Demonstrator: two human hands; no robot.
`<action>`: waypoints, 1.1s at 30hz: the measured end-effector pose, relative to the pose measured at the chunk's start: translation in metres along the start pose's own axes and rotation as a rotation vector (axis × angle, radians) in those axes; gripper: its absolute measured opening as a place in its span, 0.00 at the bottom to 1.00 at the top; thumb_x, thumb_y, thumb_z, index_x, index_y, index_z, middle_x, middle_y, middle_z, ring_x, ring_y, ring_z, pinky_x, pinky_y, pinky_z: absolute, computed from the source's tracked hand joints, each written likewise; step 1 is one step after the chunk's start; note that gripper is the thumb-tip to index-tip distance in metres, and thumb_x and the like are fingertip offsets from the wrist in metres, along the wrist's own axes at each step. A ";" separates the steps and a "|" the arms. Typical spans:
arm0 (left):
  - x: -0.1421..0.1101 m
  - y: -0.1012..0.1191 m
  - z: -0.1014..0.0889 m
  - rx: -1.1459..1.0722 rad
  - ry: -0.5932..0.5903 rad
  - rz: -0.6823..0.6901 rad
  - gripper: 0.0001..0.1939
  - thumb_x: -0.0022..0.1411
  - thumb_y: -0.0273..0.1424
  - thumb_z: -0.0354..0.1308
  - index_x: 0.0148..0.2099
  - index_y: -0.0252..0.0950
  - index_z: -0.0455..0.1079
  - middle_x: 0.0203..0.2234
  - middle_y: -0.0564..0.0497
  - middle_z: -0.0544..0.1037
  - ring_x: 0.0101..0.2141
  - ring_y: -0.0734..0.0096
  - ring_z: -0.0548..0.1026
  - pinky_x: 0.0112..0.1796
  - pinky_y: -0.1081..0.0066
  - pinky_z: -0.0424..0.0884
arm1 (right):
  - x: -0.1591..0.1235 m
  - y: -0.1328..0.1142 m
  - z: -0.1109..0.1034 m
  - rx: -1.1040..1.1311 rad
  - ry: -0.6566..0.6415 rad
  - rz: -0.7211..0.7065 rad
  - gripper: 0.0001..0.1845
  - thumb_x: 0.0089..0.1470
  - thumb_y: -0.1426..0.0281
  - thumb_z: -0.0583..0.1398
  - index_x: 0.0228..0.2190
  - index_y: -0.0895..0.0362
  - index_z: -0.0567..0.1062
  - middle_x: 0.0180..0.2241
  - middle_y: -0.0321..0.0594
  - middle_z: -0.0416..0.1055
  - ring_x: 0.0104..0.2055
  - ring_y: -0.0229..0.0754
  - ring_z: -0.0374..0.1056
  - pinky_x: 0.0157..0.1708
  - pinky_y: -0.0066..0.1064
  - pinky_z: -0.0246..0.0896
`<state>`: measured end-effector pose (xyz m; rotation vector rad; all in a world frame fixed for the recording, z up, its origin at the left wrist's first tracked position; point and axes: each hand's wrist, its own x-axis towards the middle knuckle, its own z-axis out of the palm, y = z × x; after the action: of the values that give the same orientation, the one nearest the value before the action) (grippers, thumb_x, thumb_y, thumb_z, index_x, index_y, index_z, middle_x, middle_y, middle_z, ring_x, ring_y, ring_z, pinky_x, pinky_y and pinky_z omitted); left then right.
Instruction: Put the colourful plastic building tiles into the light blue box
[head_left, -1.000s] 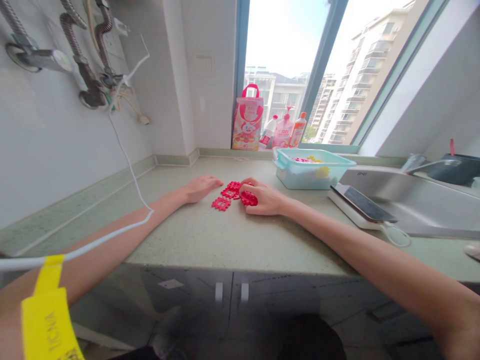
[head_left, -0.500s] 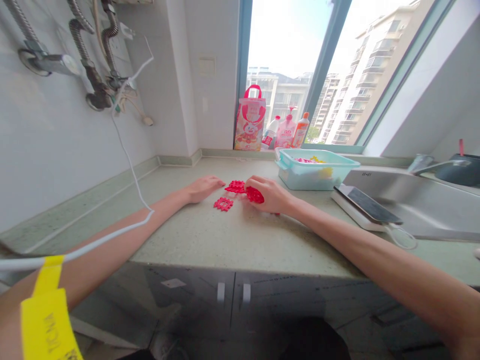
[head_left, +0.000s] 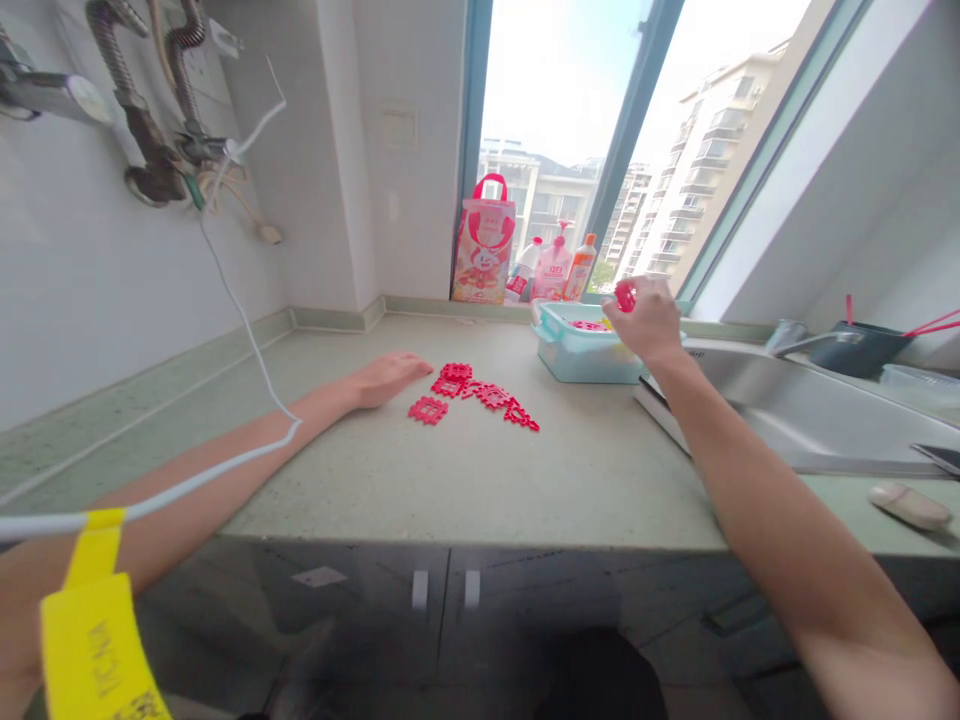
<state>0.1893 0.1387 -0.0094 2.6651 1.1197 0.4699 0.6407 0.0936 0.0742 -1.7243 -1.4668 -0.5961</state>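
Above the light-teal plastic bin (head_left: pixel 592 368), my right hand (head_left: pixel 646 318) is raised, its fingers closed on a red plastic building piece (head_left: pixel 625 295). Pink and yellow pieces show inside the bin. My left hand (head_left: pixel 394 377) lies on the counter, fingers stretched out, close to a small group of red lattice pieces (head_left: pixel 450 384) but apart from them. One square piece (head_left: pixel 428 410) lies nearest me; another lattice piece (head_left: pixel 493 396) and a narrow piece (head_left: pixel 522 415) spread off to the right.
A white cable (head_left: pixel 255 335) with a yellow tag (head_left: pixel 105 640) crosses over my left forearm. At right, a steel sink (head_left: pixel 780 400) is let into the counter (head_left: pixel 480 490). A pink bag (head_left: pixel 484 250) and several bottles stand by the window. My right arm partly covers a phone on a white box.
My right hand has lifted from the counter and moved right and up over the bin with red plastic in it. More red pieces now show on the counter. The left hand stays put.
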 end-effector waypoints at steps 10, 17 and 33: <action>0.001 -0.004 0.001 0.027 0.000 0.034 0.33 0.75 0.48 0.36 0.61 0.35 0.74 0.59 0.40 0.75 0.59 0.55 0.72 0.63 0.59 0.63 | -0.013 -0.009 0.001 -0.085 -0.113 -0.064 0.29 0.63 0.47 0.54 0.48 0.55 0.82 0.50 0.56 0.77 0.57 0.67 0.67 0.56 0.63 0.59; 0.000 -0.001 0.000 -0.012 0.002 0.014 0.35 0.75 0.52 0.35 0.61 0.37 0.74 0.59 0.41 0.75 0.60 0.55 0.71 0.63 0.58 0.62 | -0.077 -0.097 0.027 0.356 -0.397 -0.742 0.24 0.64 0.54 0.62 0.57 0.50 0.77 0.60 0.47 0.72 0.61 0.57 0.67 0.63 0.55 0.60; -0.009 0.023 -0.004 0.037 -0.097 0.243 0.31 0.76 0.54 0.41 0.66 0.46 0.73 0.65 0.46 0.69 0.64 0.53 0.67 0.66 0.57 0.56 | -0.100 -0.112 0.056 0.476 -0.587 -0.677 0.24 0.62 0.60 0.66 0.57 0.53 0.77 0.55 0.49 0.76 0.56 0.52 0.73 0.59 0.45 0.66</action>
<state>0.1969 0.1163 -0.0003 2.8367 0.7899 0.3580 0.5025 0.0821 -0.0067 -1.0382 -2.4067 -0.0248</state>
